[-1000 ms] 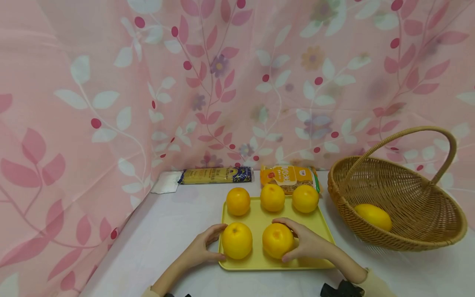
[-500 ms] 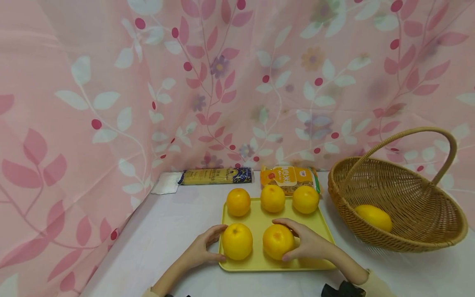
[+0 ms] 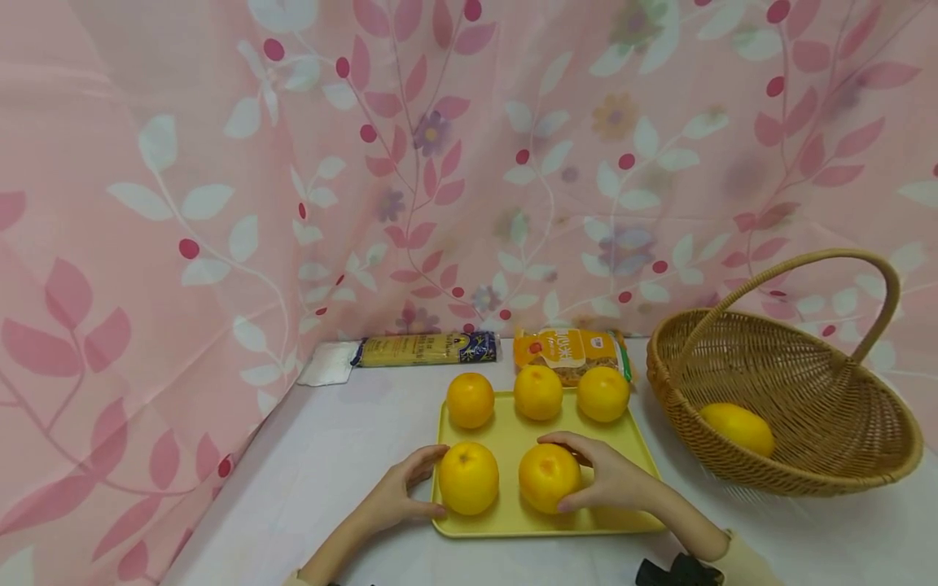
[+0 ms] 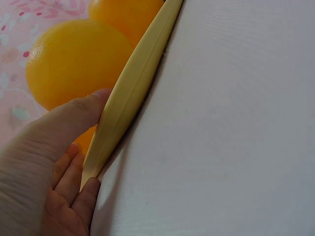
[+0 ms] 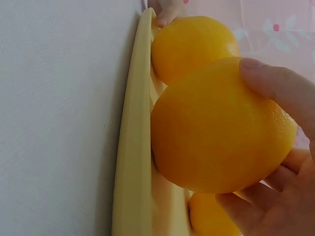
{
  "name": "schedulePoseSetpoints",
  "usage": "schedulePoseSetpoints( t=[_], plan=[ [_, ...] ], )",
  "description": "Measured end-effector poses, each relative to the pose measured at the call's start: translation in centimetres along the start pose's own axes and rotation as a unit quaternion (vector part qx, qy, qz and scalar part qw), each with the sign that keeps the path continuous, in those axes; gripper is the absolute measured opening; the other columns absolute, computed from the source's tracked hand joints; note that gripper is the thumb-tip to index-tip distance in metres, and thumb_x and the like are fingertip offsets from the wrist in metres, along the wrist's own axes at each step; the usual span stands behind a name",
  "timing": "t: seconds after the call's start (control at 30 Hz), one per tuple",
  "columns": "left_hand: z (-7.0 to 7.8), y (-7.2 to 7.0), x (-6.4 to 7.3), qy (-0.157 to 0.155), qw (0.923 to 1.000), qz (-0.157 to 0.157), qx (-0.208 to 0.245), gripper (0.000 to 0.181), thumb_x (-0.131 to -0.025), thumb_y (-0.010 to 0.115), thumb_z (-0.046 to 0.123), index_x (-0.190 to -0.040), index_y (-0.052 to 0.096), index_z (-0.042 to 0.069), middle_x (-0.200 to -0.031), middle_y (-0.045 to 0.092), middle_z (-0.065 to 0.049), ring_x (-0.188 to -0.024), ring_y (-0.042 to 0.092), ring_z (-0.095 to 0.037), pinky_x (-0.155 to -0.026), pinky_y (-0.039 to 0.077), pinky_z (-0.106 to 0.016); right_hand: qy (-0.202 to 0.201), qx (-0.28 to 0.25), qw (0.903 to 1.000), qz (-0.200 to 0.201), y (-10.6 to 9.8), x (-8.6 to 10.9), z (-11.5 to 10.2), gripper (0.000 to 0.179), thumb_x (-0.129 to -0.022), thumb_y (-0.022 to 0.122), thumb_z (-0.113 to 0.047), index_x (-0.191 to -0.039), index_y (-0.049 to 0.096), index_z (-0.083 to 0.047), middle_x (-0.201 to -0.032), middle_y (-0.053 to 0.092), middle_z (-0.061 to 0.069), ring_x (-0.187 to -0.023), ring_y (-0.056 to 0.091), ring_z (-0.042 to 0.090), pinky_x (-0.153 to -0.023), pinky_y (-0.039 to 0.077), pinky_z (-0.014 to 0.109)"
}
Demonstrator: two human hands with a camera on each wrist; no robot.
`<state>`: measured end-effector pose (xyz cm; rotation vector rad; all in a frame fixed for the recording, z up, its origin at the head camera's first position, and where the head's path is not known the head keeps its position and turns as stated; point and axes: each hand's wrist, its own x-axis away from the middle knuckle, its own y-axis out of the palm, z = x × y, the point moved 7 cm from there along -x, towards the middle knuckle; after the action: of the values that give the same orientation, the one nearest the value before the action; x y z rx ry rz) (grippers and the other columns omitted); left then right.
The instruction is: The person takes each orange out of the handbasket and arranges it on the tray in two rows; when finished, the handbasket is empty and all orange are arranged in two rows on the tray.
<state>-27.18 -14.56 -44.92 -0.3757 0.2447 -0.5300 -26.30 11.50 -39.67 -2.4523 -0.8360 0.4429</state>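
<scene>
On a yellow tray (image 3: 506,522) lie several oranges. My right hand (image 3: 617,482) grips the near right orange (image 3: 545,480) from its right side, index finger on its far side and thumb on its near side. In the right wrist view this orange (image 5: 211,132) sits close to the tray wall. My left hand (image 3: 397,488) curves loosely at the tray's left edge, fingertips right at the near left orange (image 3: 469,482). The left wrist view shows the left thumb (image 4: 78,110) at the tray's rim, overlapping that orange (image 4: 74,59).
Three more oranges, including the far left one (image 3: 471,400), line the tray's back. Behind stand a spaghetti pack (image 3: 418,349), an orange food bag (image 3: 567,350) and a white sheet (image 3: 327,363). At right, a wicker basket (image 3: 821,407) with a tall handle holds a yellow oval fruit (image 3: 736,428).
</scene>
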Motion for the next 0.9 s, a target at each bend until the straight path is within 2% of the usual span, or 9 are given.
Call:
schedulePoseSetpoints(
  t=[0.17,0.37,0.43,0.7,0.9],
  plan=[
    [-0.1,0.0,0.0,0.005,1.0000,0.002,0.000,0.076,-0.069,0.078,0.019,-0.133,0.037,0.007,-0.133,0.043,-0.008,-0.121,0.038,-0.018,-0.099,0.032,-0.028,0.003,-0.002,1.0000,-0.003,0.0,0.0,0.0,0.074,-0.070,0.076,-0.032,-0.131,0.041,-0.006,-0.126,0.048,-0.001,-0.115,0.042,0.019,-0.095,0.035,0.049],
    [0.1,0.0,-0.1,0.007,1.0000,0.000,-0.002,0.077,-0.069,0.078,0.020,-0.133,0.037,0.007,-0.133,0.042,-0.008,-0.121,0.038,-0.017,-0.099,0.032,-0.027,-0.015,0.013,0.9998,-0.003,-0.3,0.0,-0.2,0.077,-0.072,0.075,-0.032,-0.132,0.038,-0.001,-0.130,0.044,0.013,-0.116,0.041,0.026,-0.094,0.035,0.052],
    [0.2,-0.1,-0.1,0.011,0.9999,0.002,-0.001,0.078,-0.069,0.079,0.019,-0.133,0.037,0.006,-0.133,0.042,-0.008,-0.121,0.038,-0.018,-0.099,0.032,-0.028,-0.021,0.015,0.9997,0.001,-0.5,0.0,-0.3,0.076,-0.072,0.075,-0.031,-0.132,0.038,-0.001,-0.131,0.043,0.015,-0.116,0.041,0.028,-0.093,0.036,0.052],
    [0.2,-0.2,-0.2,0.005,1.0000,0.003,0.001,0.077,-0.068,0.079,0.016,-0.133,0.037,0.006,-0.133,0.042,-0.008,-0.122,0.037,-0.019,-0.099,0.032,-0.030,-0.038,0.023,0.9988,0.022,-1.8,0.3,-1.1,0.074,-0.073,0.075,-0.028,-0.132,0.039,-0.001,-0.132,0.042,0.014,-0.118,0.038,0.032,-0.093,0.036,0.051],
    [0.1,0.0,-0.1,0.006,0.9999,-0.001,0.008,0.078,-0.070,0.077,0.014,-0.134,0.035,0.004,-0.134,0.041,-0.011,-0.123,0.035,-0.025,-0.100,0.031,-0.037,-0.062,0.029,0.9969,0.039,-2.8,0.7,-1.9,0.073,-0.073,0.075,-0.026,-0.132,0.039,-0.002,-0.133,0.041,0.013,-0.118,0.039,0.032,-0.093,0.037,0.048]
  ],
)
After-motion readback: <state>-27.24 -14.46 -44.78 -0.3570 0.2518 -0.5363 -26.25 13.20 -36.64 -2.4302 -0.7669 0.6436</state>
